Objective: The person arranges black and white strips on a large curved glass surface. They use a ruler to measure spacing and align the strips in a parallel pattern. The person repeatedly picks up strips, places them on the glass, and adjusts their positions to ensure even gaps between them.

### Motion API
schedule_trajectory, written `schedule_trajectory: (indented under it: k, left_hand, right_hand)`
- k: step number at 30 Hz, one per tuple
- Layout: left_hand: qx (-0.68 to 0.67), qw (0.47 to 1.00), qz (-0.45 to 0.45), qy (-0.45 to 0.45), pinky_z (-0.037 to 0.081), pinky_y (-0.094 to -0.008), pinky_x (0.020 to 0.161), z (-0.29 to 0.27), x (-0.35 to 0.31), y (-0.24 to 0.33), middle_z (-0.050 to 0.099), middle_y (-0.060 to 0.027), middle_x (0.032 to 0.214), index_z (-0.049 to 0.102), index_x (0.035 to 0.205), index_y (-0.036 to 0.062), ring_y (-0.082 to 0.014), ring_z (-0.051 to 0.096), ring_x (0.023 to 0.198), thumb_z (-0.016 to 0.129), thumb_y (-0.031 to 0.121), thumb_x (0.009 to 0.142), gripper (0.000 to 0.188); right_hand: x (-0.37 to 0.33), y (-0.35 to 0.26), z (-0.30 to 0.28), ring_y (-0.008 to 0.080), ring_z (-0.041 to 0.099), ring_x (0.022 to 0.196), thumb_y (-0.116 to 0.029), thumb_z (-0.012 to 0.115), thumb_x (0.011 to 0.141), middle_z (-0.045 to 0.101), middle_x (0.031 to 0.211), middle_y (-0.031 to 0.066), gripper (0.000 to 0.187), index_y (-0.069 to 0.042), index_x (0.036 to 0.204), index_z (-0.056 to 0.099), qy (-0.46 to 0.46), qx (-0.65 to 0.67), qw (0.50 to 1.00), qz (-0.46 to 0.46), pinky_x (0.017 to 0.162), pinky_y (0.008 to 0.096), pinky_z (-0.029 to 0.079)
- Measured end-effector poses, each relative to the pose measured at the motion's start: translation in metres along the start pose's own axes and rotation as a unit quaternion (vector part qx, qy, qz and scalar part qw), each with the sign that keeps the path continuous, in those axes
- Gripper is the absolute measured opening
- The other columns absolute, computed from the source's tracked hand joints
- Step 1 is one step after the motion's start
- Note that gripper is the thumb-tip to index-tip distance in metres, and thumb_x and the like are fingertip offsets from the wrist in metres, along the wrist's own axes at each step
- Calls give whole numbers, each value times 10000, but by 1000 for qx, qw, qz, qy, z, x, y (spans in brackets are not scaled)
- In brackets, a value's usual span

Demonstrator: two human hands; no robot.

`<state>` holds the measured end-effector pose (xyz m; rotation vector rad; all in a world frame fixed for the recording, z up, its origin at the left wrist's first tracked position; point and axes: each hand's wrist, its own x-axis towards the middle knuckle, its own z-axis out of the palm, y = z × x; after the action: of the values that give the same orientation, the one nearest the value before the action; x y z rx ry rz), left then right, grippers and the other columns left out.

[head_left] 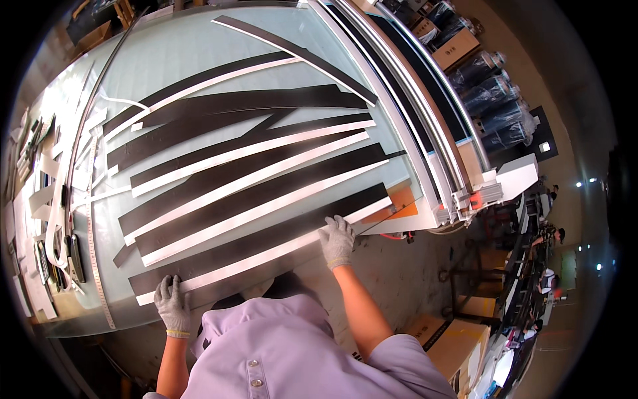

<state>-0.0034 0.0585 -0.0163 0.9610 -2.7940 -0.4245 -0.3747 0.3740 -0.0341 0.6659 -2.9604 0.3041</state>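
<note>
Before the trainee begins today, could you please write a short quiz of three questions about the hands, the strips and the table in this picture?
1. True or false: the left hand and the right hand both wear gray gloves.

2. Which black-and-white strip do both hands touch?
A) The one farthest from the lilac shirt
B) One in the middle of the group
C) The one nearest the shirt

3. Fill in: the long pale ruler lies on the ____ part of the table, as the picture shows it.

Key: 1. True. 2. C. 3. Left.
</note>
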Motion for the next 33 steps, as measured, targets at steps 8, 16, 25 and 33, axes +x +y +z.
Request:
schedule_trajectory:
  k: [8,16,25,33]
  left_hand:
    - [44,996,-60,53,337,-512,1159,36,72,101,485,-183,1507,479,1506,69,-395,444,1381,728,215,868,700]
    - [141,974,-171,44,334,-492,1161,60,96,88,456,-149,1556,460,1515,61,-338,427,1431,693,283,912,683]
    - [93,970,-201,105,414,-474,1094,50,96,61,516,-112,1503,537,1446,109,-364,552,1286,731,202,880,606]
    - [88,961,-228,126,380,-523,1133,41,97,47,535,-111,1473,580,1369,101,-358,500,1366,727,289,891,535]
  right_hand:
    - [99,74,6,409,468,1312,-317,730,874,522,1405,185,570,-103,1371,552,13,18,998,-57,1082,559,380]
    - [174,89,22,401,348,1466,-443,665,916,432,1562,142,639,-144,1462,523,-68,2,990,-124,1190,560,289]
    - [222,90,32,386,477,1323,-436,748,850,508,1464,144,598,-150,1354,603,-18,21,994,-103,1107,545,370]
    - [252,41,61,377,437,1391,-373,777,851,485,1505,147,664,-143,1431,551,-22,88,963,-252,1126,548,368]
